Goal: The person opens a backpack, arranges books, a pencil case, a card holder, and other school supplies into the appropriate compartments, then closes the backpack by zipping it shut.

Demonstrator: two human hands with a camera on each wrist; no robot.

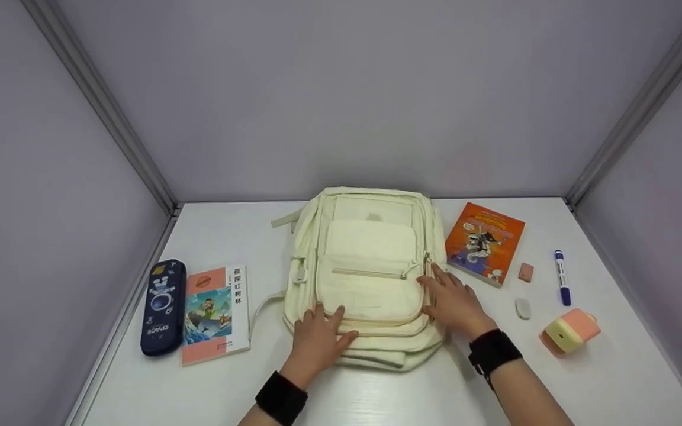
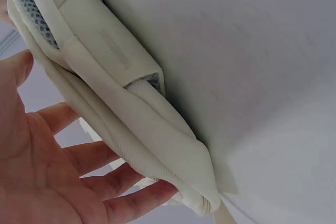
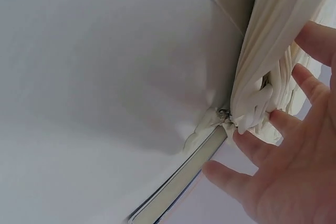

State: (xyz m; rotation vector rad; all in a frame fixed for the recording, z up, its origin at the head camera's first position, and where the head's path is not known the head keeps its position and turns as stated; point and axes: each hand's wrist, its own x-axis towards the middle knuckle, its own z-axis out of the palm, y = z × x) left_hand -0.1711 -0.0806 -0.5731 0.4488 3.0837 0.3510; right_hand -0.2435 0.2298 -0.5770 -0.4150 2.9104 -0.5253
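Note:
A cream backpack lies flat on the white table, its front pocket facing up. My left hand rests on the bag's lower left part with fingers spread; the left wrist view has those fingers along the edge of the cream fabric, near a padded strap with grey mesh. On the right side, my right hand touches the bag beside a zipper. Its fingers look spread and lightly bent in the right wrist view, against the layered side of the bag. Neither hand grips anything.
Left of the bag lie a dark blue pencil case and a pink-and-white book. To the right are an orange book, a pink eraser, a small white object, a blue-capped marker and a pink-and-yellow box-like item.

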